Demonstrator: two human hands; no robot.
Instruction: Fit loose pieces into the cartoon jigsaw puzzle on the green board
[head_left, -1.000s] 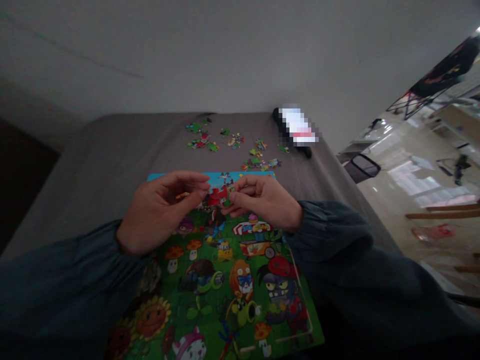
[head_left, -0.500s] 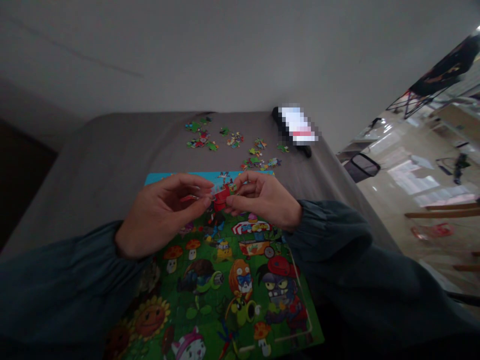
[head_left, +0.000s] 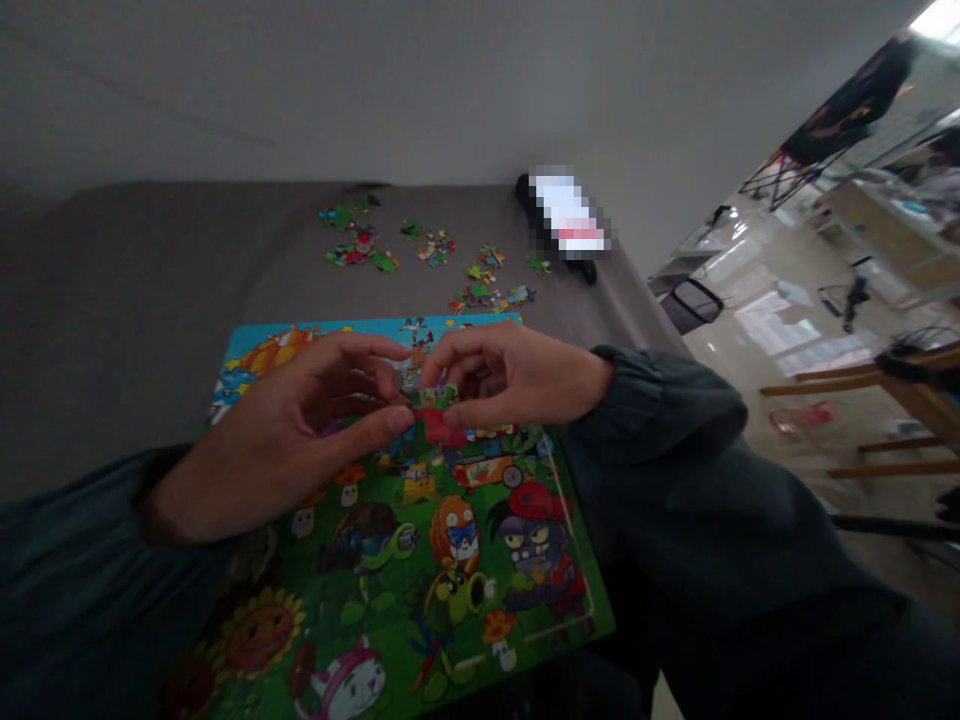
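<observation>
Piece (head_left: 437, 397) between right hand (head_left: 517, 375) fingertips, beside left hand (head_left: 300, 425).

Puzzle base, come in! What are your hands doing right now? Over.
Left hand and right hand both pinching one small puzzle piece, held above the puzzle board. Loose pieces lie beyond. Nothing in the way.

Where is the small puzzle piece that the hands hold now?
In the head view, the small green and red puzzle piece sits at centre, pinched between left hand and right hand, above the colourful cartoon puzzle board.
</observation>
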